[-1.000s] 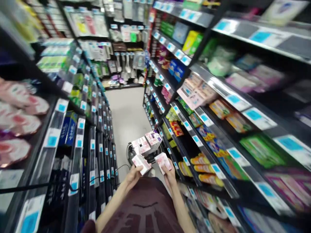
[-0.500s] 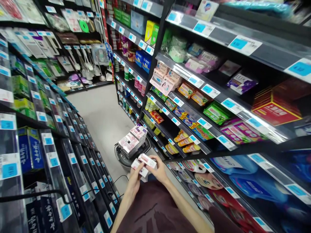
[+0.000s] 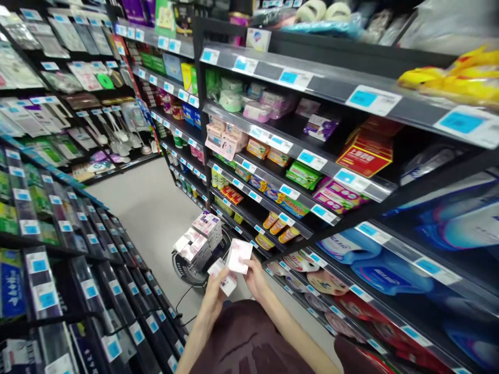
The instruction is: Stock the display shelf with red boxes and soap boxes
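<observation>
My left hand (image 3: 217,286) is closed on a small white box (image 3: 223,276) with faint dark print. Just to its right and a little higher, my right hand (image 3: 255,276) grips a white and pale pink box (image 3: 238,255), turned so its broad face shows. The boxes are close together, near their corners. Beyond my hands, a dark round basket (image 3: 183,270) on the floor carries a stack of similar white and pink boxes (image 3: 192,244). What is printed on the boxes is too small to read.
On the right, shelves hold red soap boxes (image 3: 366,153), a pink display of boxes (image 3: 223,139), orange bottles (image 3: 277,227) and blue detergent bottles (image 3: 390,278). Dark shelf edges with price tags (image 3: 91,288) line the left. Grey floor (image 3: 144,202) runs between them toward hanging utensils (image 3: 120,132).
The box in my right hand has been tilted up and moved apart from the left one, showing its broad face. My view has swung to the right.
</observation>
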The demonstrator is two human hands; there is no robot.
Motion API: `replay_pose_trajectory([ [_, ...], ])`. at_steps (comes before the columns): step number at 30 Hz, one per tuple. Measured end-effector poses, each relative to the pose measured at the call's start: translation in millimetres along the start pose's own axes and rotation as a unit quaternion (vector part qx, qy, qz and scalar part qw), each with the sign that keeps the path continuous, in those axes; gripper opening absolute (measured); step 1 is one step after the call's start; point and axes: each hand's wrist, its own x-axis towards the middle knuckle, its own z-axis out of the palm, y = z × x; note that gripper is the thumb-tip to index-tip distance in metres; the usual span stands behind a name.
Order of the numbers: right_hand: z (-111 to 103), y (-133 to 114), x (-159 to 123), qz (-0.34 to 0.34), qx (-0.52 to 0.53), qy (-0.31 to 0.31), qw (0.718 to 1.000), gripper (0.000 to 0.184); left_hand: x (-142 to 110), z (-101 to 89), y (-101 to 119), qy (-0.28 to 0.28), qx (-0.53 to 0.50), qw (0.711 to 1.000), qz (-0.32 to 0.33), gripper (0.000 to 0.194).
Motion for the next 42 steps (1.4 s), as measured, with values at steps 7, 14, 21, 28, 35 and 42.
replay_pose_trajectory([
  [7, -63.3, -39.0, -15.7, -0.084, 0.025, -0.013, 0.996, 0.074, -9.8, 72.9, -54.7, -0.03, -0.027, 0.998, 0.054, 0.064],
  [14, -143.4, -86.4, -34.3, -0.234, -0.177, -0.083, 0.952, 0.032, -13.1, 113.0, -127.0, 0.029, -0.054, 0.998, -0.028, 0.056],
  [21, -218.0, -138.2, -69.8, -0.297, -0.341, -0.149, 0.879, 0.031, -16.8, 145.7, -183.5, -0.074, -0.069, 0.988, -0.116, 0.068],
  [28, -245.2, -155.8, -78.3, -0.319, -0.45, -0.107, 0.827, 0.051, -20.8, 184.5, -178.7, -0.099, 0.005, 0.986, -0.133, 0.059],
  [35, -242.1, -167.5, -71.3, -0.313, -0.526, -0.083, 0.787, 0.046, -10.9, 191.6, -178.5, -0.028, -0.053, 0.974, -0.22, 0.037],
  [42, -234.4, -147.0, -47.0, -0.325, -0.537, -0.014, 0.778, 0.042, 9.1, 162.7, -138.3, -0.053, -0.044, 0.983, -0.17, 0.037],
])
